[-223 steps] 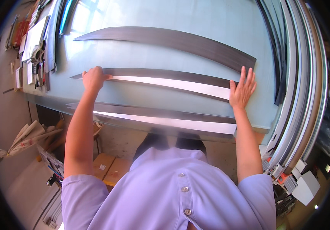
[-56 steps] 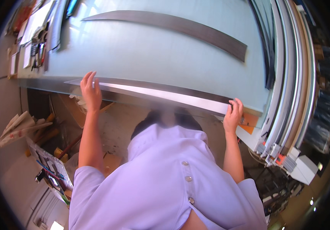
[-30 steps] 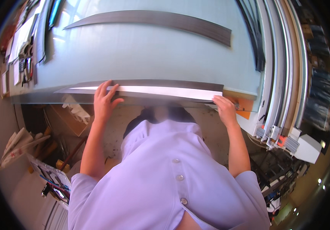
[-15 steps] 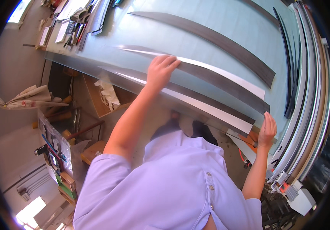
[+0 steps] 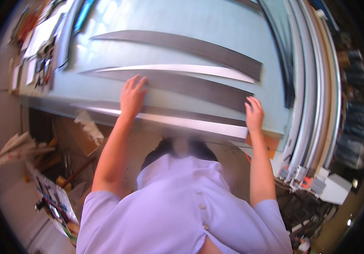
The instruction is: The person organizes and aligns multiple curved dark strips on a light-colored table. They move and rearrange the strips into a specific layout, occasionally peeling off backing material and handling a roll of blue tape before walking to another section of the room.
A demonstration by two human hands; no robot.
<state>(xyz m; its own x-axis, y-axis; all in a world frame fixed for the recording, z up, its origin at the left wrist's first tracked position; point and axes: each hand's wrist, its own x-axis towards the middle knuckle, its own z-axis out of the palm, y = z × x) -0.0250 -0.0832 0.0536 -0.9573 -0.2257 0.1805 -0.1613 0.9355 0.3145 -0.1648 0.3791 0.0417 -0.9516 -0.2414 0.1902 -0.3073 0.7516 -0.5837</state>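
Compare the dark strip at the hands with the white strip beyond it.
The dark strip is grey-brown; the white strip is white. The dark strip shows broader, the white strip slimmer. The left hand and right hand are at the dark strip, not the white strip. Both curve and taper leftward.

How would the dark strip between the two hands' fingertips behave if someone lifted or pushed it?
The dark strip looks long and thin, so it would probably sag when lifted by one end. Showing so little thickness, it is likely light. Seemingly flat on the smooth, shiny table, it may slide rather than roll.
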